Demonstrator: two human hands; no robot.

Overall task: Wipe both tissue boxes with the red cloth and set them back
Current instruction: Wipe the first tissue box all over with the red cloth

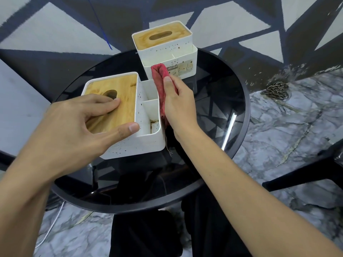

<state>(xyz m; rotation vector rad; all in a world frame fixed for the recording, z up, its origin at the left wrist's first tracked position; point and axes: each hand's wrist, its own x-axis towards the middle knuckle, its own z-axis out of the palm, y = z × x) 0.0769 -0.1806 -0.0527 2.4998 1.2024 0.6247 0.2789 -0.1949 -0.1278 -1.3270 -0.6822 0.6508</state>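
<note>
1. The near tissue box (143, 145) sits on the left part of a round black glass table (222, 112), with its wooden lid up and its open side compartments facing right.
2. The left hand (74, 127) is spread wide over this box. Its fingers lie on the lid by the oval slot, and the thumb rests along the lid's near edge, pressing rather than gripping.
3. The right hand (179, 106) holds the folded red cloth (159, 78), thumb on top. It presses the cloth against the outer right wall of the near box (a loose thread hangs from the cloth's lower end).
4. The far tissue box (163, 43) stands upright at the table's far edge, just beyond the cloth's tip. Whether the two touch I cannot tell.
5. A metal chain (276, 89) lies on the marble floor (297, 136) to the right, and a white cable (50, 230) runs across the floor lower left.
</note>
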